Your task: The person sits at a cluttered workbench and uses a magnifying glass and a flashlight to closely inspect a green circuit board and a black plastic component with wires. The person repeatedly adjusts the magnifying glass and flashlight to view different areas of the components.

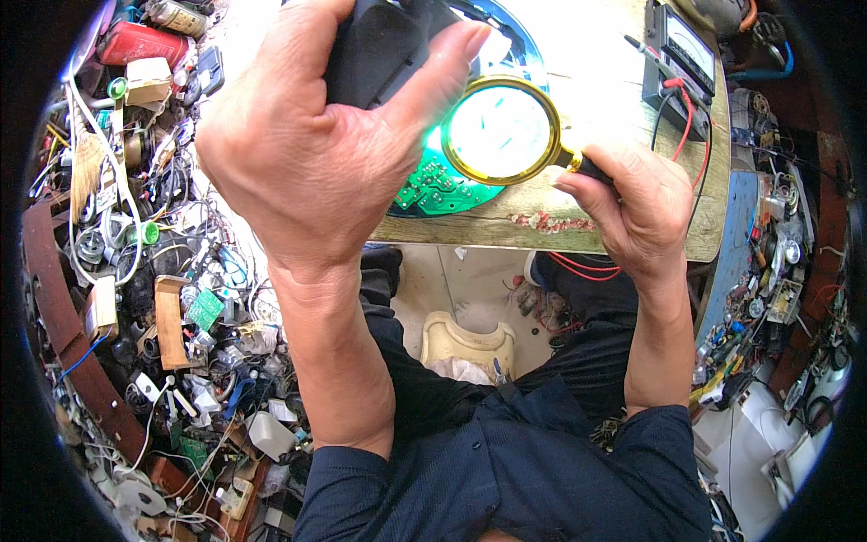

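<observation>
My left hand (302, 154) is wrapped round a black boxy object (379, 54), its thumb stretched along the near side. What this object is, I cannot make out. Between thumb and forefinger of my right hand (643, 199) is the dark handle of a magnifying glass (501, 131) with a gold-coloured rim. The lens is over a green circuit board (442, 188) and shines white with glare. Beneath the black object and the lens, a round blue-edged piece (526, 36) is partly visible, the board at its near side. My left hand hides much of it.
An analogue multimeter (682, 63) with red and black leads stands at the right of the wooden bench (488, 233). Heaped electronic scraps and cables (226, 334) fill the left side. More parts (777, 262) crowd the right. A cream plastic stool (465, 339) is below the bench.
</observation>
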`<state>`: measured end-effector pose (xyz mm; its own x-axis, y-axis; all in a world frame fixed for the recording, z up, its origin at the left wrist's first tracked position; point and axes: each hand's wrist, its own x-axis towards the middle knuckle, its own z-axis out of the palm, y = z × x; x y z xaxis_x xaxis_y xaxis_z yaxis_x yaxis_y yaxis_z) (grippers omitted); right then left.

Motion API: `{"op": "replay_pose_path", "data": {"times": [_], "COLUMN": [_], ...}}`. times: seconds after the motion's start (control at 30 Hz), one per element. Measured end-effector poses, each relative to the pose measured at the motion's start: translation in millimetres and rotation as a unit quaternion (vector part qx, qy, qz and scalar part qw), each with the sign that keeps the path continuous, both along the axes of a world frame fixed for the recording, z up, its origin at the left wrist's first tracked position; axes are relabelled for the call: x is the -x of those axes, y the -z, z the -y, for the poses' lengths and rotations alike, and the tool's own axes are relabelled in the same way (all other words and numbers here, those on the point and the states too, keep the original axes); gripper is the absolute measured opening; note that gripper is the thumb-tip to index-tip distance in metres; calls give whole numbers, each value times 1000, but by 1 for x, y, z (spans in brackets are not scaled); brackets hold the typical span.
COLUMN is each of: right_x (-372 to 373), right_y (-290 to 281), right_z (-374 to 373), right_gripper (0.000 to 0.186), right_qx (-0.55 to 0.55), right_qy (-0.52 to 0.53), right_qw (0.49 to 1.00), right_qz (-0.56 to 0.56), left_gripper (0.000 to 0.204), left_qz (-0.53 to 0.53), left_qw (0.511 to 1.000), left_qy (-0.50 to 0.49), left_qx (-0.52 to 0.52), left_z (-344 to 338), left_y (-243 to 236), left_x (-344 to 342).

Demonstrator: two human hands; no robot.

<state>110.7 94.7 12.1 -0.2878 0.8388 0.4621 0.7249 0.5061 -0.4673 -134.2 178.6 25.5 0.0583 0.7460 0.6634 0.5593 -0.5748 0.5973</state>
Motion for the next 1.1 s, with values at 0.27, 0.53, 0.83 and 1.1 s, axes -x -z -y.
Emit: {"op": "replay_pose_path", "data": {"times": [0.27, 0.53, 0.83, 1.1], "right_x": [-1, 2, 3, 3], "right_y": [-1, 1, 0, -3], "right_z": [0, -2, -8, -9], "right_gripper": [37, 36, 36, 36], "right_qx": [6, 5, 2, 5], "right_qy": [-1, 1, -7, -17], "right_qw": [1000, 1000, 1000, 999], "right_qz": [6, 7, 17, 31], "left_gripper": [37, 36, 36, 37], "left_qz": [36, -62, -3, 7], "left_qw": [999, 997, 999, 998], "left_qy": [13, -5, -3, -4], "left_qx": [-5, 48, 53, 54], "left_z": [-1, 2, -1, -2], "left_y": [4, -14, -5, -6], "left_x": [0, 0, 4, 1]}}
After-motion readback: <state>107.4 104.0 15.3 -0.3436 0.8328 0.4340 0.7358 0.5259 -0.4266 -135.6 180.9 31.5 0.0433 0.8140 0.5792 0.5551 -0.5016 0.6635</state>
